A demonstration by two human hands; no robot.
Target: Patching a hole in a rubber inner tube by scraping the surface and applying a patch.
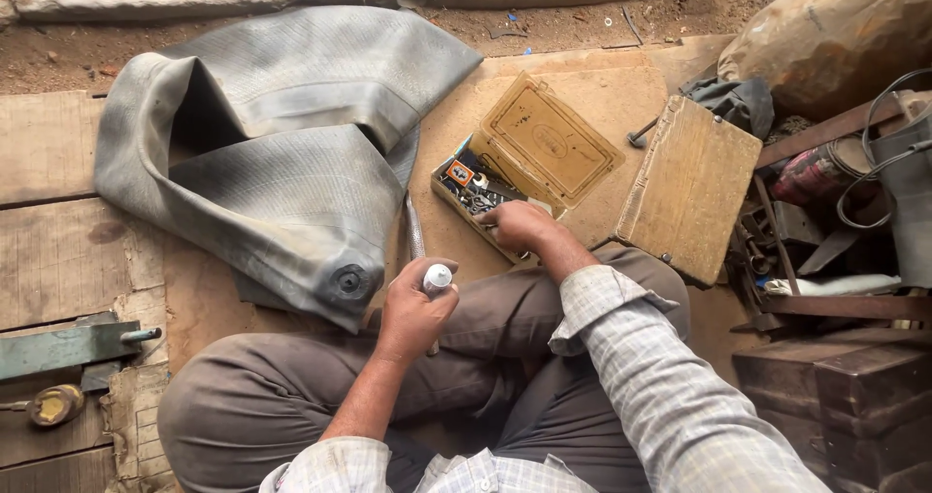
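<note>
The left hand (413, 309), nearest, is closed around a small white-capped tube (437, 279), likely light and squeezable, best held mid-body, while the right hand (519, 226) reaches into the open tin box (529, 158), its grip unclear.

A person seen from above, seated cross-legged. They wear a long-sleeved shirt in a pale checked weave, light grey-blue with fine white and darker lines forming small squares. The right sleeve is rolled into a thick folded cuff just below the elbow, showing the lighter inside of the cloth; the left sleeve is rolled higher, near the elbow, leaving the forearm bare. The trousers are plain brownish-grey fabric, creased at the bent knees and darker in the folds between the legs. The left hand (413, 311) and right hand (519, 226) are bare, with no gloves or rings visible.
</note>
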